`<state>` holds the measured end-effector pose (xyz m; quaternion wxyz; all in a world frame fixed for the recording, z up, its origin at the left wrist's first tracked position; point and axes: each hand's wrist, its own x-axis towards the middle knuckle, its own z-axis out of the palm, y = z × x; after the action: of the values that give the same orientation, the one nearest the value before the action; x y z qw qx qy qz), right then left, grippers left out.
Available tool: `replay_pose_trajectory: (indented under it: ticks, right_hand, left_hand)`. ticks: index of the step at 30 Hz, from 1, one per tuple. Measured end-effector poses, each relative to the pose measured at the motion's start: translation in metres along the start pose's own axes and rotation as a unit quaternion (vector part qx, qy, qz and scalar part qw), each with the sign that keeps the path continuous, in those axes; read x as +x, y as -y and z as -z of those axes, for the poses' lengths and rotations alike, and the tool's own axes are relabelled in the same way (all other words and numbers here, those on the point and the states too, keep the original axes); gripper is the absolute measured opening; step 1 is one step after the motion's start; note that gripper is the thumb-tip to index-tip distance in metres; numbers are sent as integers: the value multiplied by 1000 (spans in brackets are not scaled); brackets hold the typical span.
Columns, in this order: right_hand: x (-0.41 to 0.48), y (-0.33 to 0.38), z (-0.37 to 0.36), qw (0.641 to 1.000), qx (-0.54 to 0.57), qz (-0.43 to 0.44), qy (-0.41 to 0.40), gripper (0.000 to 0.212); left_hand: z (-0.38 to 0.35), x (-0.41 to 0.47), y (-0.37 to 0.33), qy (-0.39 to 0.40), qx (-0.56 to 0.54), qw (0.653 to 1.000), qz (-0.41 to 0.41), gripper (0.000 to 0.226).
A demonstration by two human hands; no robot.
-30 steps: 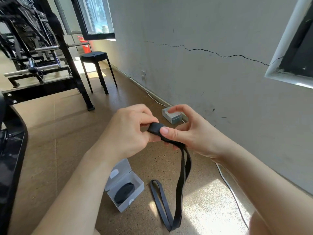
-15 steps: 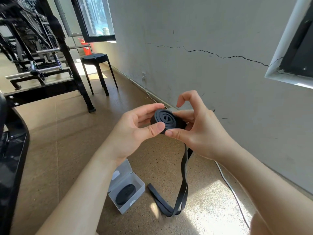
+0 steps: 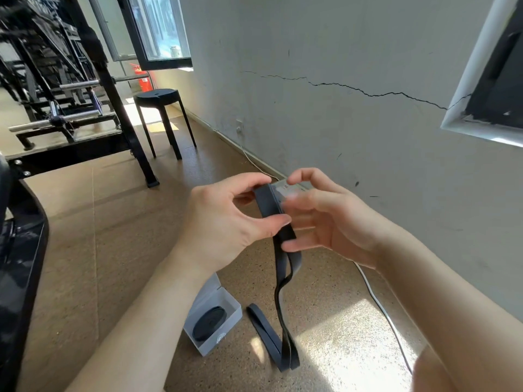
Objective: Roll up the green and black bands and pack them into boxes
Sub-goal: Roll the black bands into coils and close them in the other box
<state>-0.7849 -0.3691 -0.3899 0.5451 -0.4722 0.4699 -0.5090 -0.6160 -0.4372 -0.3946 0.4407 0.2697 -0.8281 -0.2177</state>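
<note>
A black band [image 3: 284, 281] hangs from my hands down to the floor, where its loose end loops. Its upper part is a partial roll pinched between the thumb and fingers of my left hand [image 3: 223, 224]. My right hand [image 3: 325, 219] sits just right of the roll with its fingers spread and blurred, a fingertip touching the strap below the roll. On the floor below stands an open white box [image 3: 223, 336] with a rolled black band [image 3: 209, 323] inside. A second small box [image 3: 285, 189] shows behind my fingers near the wall. No green band is in view.
A grey wall with a long crack runs along the right. A white cable [image 3: 379, 304] lies on the floor beside it. A black stool [image 3: 161, 114] and a black metal gym rack [image 3: 85, 108] stand farther back. A dark object [image 3: 17, 264] fills the left edge.
The roll has turned from face-on to edge-on in my left hand. My right hand has loosened and opened beside it. The strap's loose end has shifted on the floor.
</note>
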Motion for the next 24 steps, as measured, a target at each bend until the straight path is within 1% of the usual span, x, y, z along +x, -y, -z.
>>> replay_pose_trajectory:
  ticks: [1, 3, 5, 6, 7, 8, 9, 10, 12, 14, 15, 17, 18, 21, 24]
  right_hand:
    - [-1, 0, 0, 1000, -18, -11, -3, 47]
    - [1, -2, -2, 997, -70, -5, -36, 54]
    - [4, -3, -1, 997, -54, 13, -55, 56]
    - [5, -4, 1, 998, -29, 17, -50, 56]
    - [5, -4, 4, 999, -6, 18, -41, 55]
    - [5, -4, 8, 999, 12, 17, -29, 54]
    - [4, -4, 11, 999, 26, 14, -14, 52]
    - [4, -4, 14, 999, 35, 10, 6, 52]
    - [3, -4, 18, 997, 51, 1, 64, 58]
    - [3, -5, 19, 990, 73, -8, 122, 66]
    - [4, -5, 18, 986, 86, -11, 141, 68]
    - [5, -6, 16, 982, 103, -14, 160, 68]
    - [6, -6, 15, 981, 108, -16, 162, 67]
    - [7, -6, 14, 982, 107, -41, 149, 68]
    - [8, -7, 14, 986, 96, -46, 126, 62]
  left_hand:
    - [-1, -1, -1, -12, 46, 998, -34, 53]
    - [-6, -1, -3, -28, 128, 987, -88, 50]
    - [-10, 1, -5, -30, 159, 982, -100, 51]
    - [-11, 2, -7, -19, 144, 986, -84, 53]
    - [-10, 3, -7, 1, 104, 993, -49, 56]
    - [-7, 3, -9, 31, 44, 999, -2, 60]
    - [-4, 5, -8, 64, -25, 997, 46, 60]
    - [0, 7, -7, 98, -96, 987, 87, 55]
    - [6, 9, -2, 145, -218, 957, 126, 41]
    - [8, 9, 2, 166, -305, 926, 147, 38]
    - [8, 8, 3, 168, -329, 917, 153, 39]
    - [7, 8, 1, 144, -335, 919, 154, 40]
    - [6, 8, 0, 121, -330, 924, 152, 36]
    - [5, 9, -2, 56, -305, 938, 155, 28]
    - [6, 8, -6, 51, -267, 951, 147, 27]
